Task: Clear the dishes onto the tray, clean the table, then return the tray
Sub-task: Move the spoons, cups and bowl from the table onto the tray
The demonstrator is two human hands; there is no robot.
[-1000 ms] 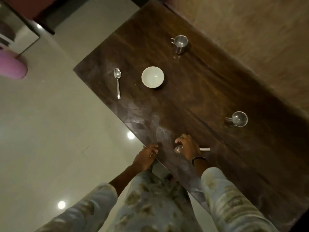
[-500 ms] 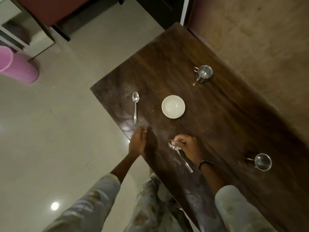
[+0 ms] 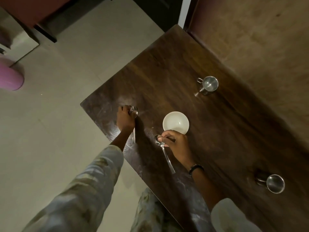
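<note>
Table (image 3: 192, 67): dark wood, semi-gloss, dusty smears. Both spoons (image 3: 164, 152) (image 3: 133, 111) & 2 cups (image 3: 209, 84) (image 3: 275, 183): shiny steel. Bowl (image 3: 175, 122): white, smooth, glazed-looking. Floor (image 3: 50, 131): glossy pale tile. Sleeves (image 3: 93, 178): printed cloth, matt.

A pale tiled floor (image 3: 55, 131) fills the left of the view. On it, at the far left edge, stands a pink cylinder (image 3: 10, 74), partly cut off by the frame. Behind the cylinder sits a light grey cabinet (image 3: 20, 49). Further back from the cylinder, along the top edge, runs a reddish-brown piece of furniture (image 3: 33, 9) with a dark base. A brown wall (image 3: 259, 39) fills the upper right.
</note>
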